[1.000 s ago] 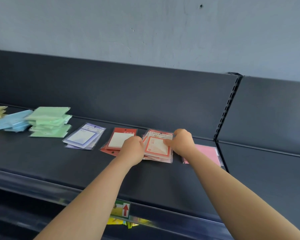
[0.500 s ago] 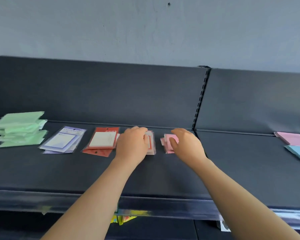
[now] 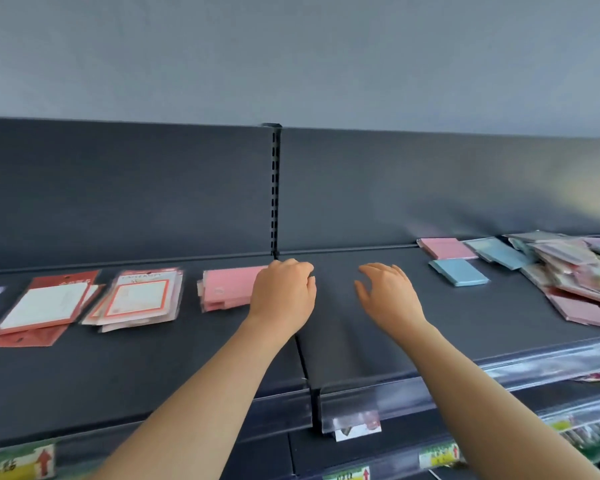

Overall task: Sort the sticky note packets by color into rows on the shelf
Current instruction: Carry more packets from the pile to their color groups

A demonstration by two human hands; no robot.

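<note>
On the dark shelf (image 3: 153, 362) lie sorted piles: red packets (image 3: 42, 306), orange-bordered packets (image 3: 139, 299) and a pink stack (image 3: 227, 287). My left hand (image 3: 283, 294) hovers with curled fingers at the pink stack's right edge; whether it touches is unclear. My right hand (image 3: 387, 296) floats open over bare shelf, holding nothing. To the right lie a pink packet (image 3: 445, 247), a blue packet (image 3: 459, 271) and a mixed unsorted heap (image 3: 568, 271).
A slotted upright post (image 3: 275, 192) splits the dark back panel. A seam (image 3: 302, 358) divides the two shelf boards. Clear price-tag strips (image 3: 413, 400) run along the front edge, with more goods on the shelf below.
The view has swung right, bringing the mixed heap into sight. Both hands left the orange-bordered and pink piles and moved right; the right hand now opens over bare shelf.
</note>
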